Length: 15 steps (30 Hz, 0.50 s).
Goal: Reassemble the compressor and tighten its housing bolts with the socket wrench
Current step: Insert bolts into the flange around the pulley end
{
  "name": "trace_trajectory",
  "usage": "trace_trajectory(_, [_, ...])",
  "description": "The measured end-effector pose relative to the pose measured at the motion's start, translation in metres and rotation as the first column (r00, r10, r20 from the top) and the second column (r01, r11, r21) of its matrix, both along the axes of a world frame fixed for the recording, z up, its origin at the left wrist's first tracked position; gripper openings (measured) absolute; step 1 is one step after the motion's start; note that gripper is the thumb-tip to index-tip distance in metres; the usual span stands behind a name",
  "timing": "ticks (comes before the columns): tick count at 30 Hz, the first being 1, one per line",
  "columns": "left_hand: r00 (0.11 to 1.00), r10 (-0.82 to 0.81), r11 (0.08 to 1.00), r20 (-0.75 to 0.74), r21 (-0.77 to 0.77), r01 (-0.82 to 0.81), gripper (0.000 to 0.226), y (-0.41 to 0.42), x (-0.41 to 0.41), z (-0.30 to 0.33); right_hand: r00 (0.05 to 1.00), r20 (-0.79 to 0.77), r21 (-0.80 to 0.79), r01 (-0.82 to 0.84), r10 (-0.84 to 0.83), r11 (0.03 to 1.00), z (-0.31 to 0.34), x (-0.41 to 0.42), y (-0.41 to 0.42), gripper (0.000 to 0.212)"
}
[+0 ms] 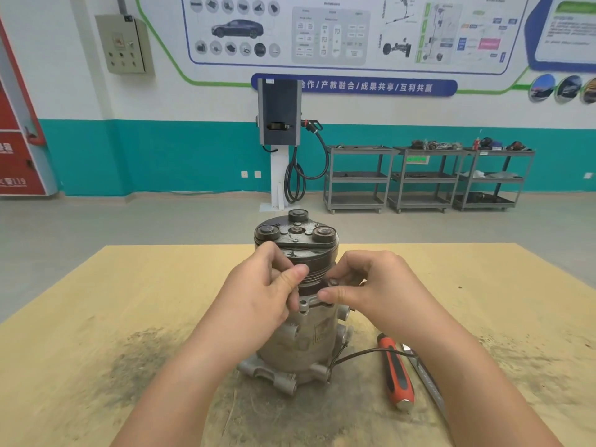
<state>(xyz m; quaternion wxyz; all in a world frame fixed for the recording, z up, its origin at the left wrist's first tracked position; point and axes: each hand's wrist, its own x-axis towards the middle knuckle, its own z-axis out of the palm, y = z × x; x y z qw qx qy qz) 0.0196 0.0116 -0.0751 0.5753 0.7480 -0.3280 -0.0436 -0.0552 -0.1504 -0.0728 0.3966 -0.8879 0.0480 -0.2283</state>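
A scuffed, grime-stained pale wooden tabletop (96, 317) carried an upright grey metal compressor (300, 337) at centre; an orange-and-black-handled tool (396, 372) lay at four o'clock.

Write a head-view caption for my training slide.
Both hands work at the upright compressor's flange; wrench lies idle.

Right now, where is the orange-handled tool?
In the head view, the orange-handled tool lies on the wooden table, right of the upright compressor, under the right forearm, untouched by either hand.
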Motion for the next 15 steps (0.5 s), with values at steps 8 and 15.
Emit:
trace_trajectory(8, [0.999, 0.002, 0.999, -0.043, -0.05, -0.004, 0.021, -0.004, -0.005, -0.004, 0.993, 0.112, -0.021, 0.023, -0.02, 1.0, 0.014, -0.01, -0.004, 0.011])
trace_trajectory(15, [0.99, -0.09, 0.982, -0.112, -0.173, 0.07, 0.024, -0.002, -0.001, -0.001, 0.962, 0.189, -0.044, -0.193, 0.198, 0.98, 0.01, -0.008, 0.021, 0.031])
